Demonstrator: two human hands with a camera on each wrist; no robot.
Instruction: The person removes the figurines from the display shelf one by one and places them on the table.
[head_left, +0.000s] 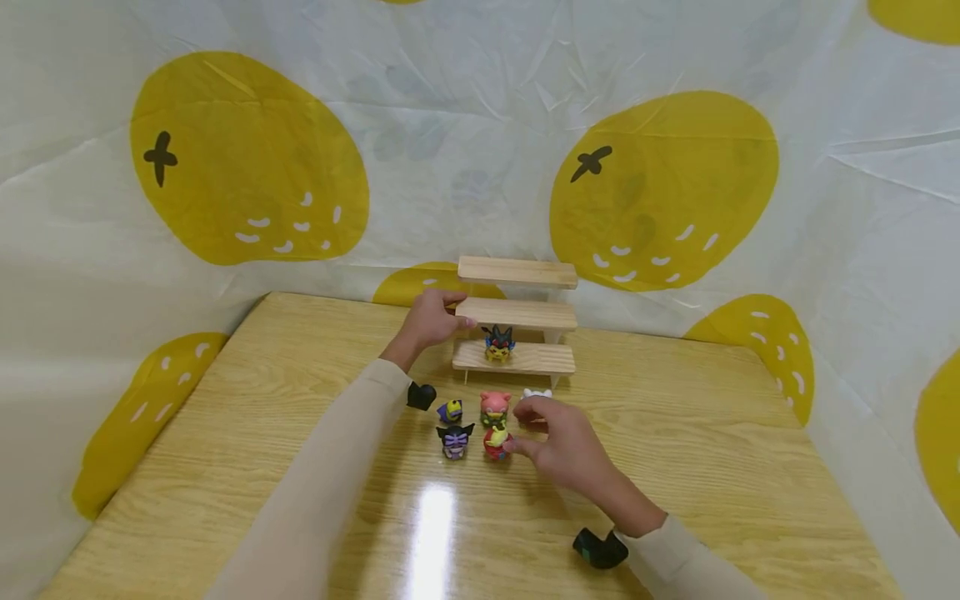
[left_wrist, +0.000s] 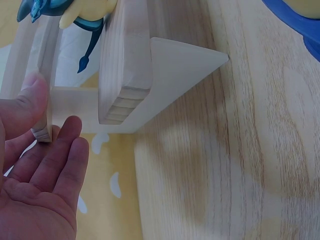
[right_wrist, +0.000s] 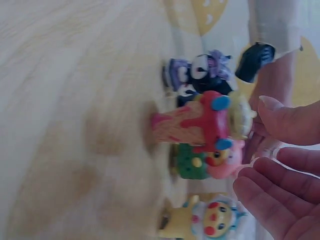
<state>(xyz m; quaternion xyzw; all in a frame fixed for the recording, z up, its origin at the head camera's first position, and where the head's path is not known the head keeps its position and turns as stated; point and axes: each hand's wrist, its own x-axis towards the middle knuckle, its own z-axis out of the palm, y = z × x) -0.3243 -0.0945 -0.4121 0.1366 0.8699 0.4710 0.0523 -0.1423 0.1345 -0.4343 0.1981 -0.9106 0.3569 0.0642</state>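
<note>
My left hand [head_left: 429,321] grips the left end of the middle plank of a three-tier wooden display stand [head_left: 525,314]. In the left wrist view its thumb lies on one face of the plank, the fingers behind it. A yellow figurine with black ears [head_left: 498,344] stands on the lowest tier. My right hand [head_left: 568,446] is beside a red-and-yellow figurine [head_left: 497,445], thumb close to it, with the fingers rather straight in the right wrist view. Just behind stands a pink figurine [head_left: 494,404]. A white-topped figurine [head_left: 537,393] is partly hidden by the right hand.
Left of the red figurine are a black-eared figurine with a purple bow [head_left: 454,442] and a blue-and-yellow one [head_left: 450,411]. Everything sits on a wood-grain table [head_left: 720,467]. A white sheet with yellow fruit prints [head_left: 465,150] hangs behind the stand and along the sides.
</note>
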